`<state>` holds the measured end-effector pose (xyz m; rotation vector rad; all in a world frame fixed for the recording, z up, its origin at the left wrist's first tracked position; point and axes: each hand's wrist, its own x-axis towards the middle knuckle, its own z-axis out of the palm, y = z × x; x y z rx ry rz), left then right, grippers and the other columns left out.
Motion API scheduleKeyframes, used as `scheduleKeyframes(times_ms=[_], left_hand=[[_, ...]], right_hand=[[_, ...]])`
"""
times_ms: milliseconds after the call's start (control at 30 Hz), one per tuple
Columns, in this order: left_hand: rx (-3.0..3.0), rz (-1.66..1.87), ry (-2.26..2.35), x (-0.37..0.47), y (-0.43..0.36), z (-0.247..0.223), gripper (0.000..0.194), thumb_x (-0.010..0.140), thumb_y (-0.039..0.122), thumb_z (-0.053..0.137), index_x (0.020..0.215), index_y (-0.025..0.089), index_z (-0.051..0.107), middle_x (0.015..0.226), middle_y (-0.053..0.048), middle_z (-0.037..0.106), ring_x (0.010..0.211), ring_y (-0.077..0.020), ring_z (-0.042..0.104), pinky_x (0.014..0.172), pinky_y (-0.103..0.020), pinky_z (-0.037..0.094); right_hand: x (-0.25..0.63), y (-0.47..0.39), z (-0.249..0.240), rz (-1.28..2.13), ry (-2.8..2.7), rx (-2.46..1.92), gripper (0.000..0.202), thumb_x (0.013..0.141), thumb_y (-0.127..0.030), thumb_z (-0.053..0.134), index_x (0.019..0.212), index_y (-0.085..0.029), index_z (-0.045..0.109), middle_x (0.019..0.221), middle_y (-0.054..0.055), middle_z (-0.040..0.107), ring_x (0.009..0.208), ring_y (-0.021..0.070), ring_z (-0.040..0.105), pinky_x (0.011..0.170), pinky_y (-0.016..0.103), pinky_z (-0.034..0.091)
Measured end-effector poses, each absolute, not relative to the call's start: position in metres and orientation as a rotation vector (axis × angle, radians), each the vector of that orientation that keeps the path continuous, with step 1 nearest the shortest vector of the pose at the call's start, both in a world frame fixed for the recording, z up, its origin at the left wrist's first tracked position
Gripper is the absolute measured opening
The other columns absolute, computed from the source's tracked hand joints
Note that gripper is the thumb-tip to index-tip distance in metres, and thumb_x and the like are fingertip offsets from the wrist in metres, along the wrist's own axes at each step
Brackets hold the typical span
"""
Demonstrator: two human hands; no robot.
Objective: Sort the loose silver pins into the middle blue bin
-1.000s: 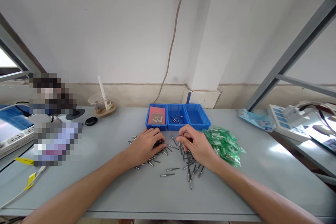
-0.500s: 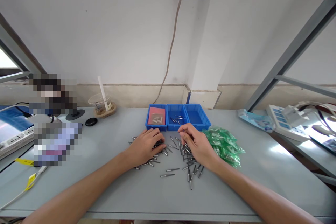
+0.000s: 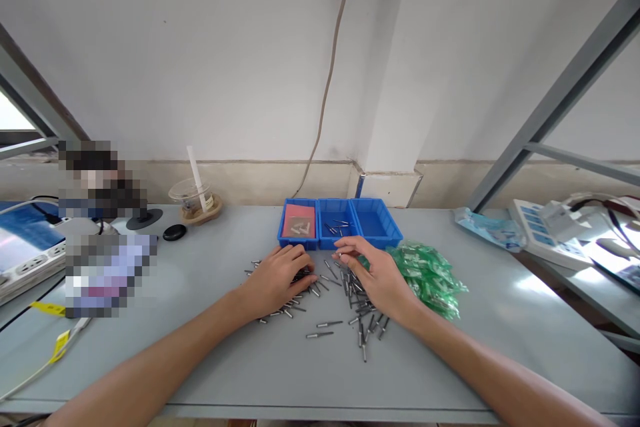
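While left hand [image 3: 283, 275] curls over rivets [image 3: 287, 312], right hand [image 3: 373, 273] pinching one

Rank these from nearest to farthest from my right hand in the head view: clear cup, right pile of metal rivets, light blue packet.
1. Right pile of metal rivets: under and beside your right hand.
2. Light blue packet: off to the right, toward the back.
3. Clear cup: far left, toward the back.

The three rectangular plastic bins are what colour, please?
Blue rectangular plastic bins, best in the head view.
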<state>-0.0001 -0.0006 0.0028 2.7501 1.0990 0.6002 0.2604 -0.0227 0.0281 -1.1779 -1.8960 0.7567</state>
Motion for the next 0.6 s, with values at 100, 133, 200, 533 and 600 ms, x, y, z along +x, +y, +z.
scheduleKeyframes(times_ms=[100, 133, 200, 533, 600], left_hand=[[2.750, 0.599, 1.100, 0.0002, -0.0004, 0.0031, 0.017, 0.108, 0.038, 0.058, 0.106, 0.022, 0.061, 0.104, -0.002, 0.063, 0.094, -0.0221, 0.060, 0.084, -0.036, 0.044], [2.751, 0.597, 1.102, 0.0002, -0.0003, 0.0032, 0.017, 0.109, 0.038, 0.058, 0.106, 0.022, 0.061, 0.104, -0.002, 0.063, 0.095, -0.0221, 0.060, 0.084, -0.036, 0.044], [2.752, 0.591, 1.102, 0.0002, -0.0001, 0.0035, 0.018, 0.109, 0.039, 0.058, 0.107, 0.022, 0.061, 0.104, -0.002, 0.063, 0.095, -0.0220, 0.060, 0.085, -0.036, 0.044], [2.757, 0.617, 1.091, 0.0005, -0.0002, 0.0024, 0.017, 0.109, 0.038, 0.058, 0.107, 0.022, 0.061, 0.104, -0.003, 0.064, 0.094, -0.0219, 0.059, 0.085, -0.036, 0.044], [2.755, 0.623, 1.087, 0.0006, 0.0000, 0.0023, 0.017, 0.109, 0.038, 0.058, 0.107, 0.022, 0.062, 0.104, -0.002, 0.064, 0.094, -0.0217, 0.059, 0.085, -0.036, 0.044]], right_hand=[[0.2608, -0.0233, 0.0307, 0.726, -1.919, -1.184, 0.021, 0.109, -0.035, 0.050, 0.117, -0.031, 0.069, 0.113, 0.002, 0.078, 0.109, 0.0232, 0.073, 0.082, 0.033, 0.055], [0.2611, -0.0234, 0.0311, 0.715, -1.922, -1.191, 0.022, 0.110, -0.036, 0.049, 0.115, -0.031, 0.069, 0.110, 0.002, 0.078, 0.107, 0.0232, 0.073, 0.080, 0.032, 0.054], [0.2616, -0.0231, 0.0314, 0.696, -1.922, -1.206, 0.024, 0.110, -0.037, 0.047, 0.113, -0.030, 0.069, 0.104, 0.002, 0.078, 0.099, 0.0226, 0.073, 0.076, 0.032, 0.052], [0.2600, -0.0228, 0.0289, 0.719, -1.909, -1.225, 0.027, 0.111, -0.042, 0.046, 0.103, -0.026, 0.065, 0.072, -0.004, 0.064, 0.067, 0.0164, 0.058, 0.065, 0.029, 0.041], [0.2601, -0.0230, 0.0297, 0.718, -1.912, -1.238, 0.028, 0.111, -0.043, 0.046, 0.097, -0.025, 0.063, 0.068, -0.005, 0.061, 0.064, 0.0155, 0.055, 0.064, 0.029, 0.040]])
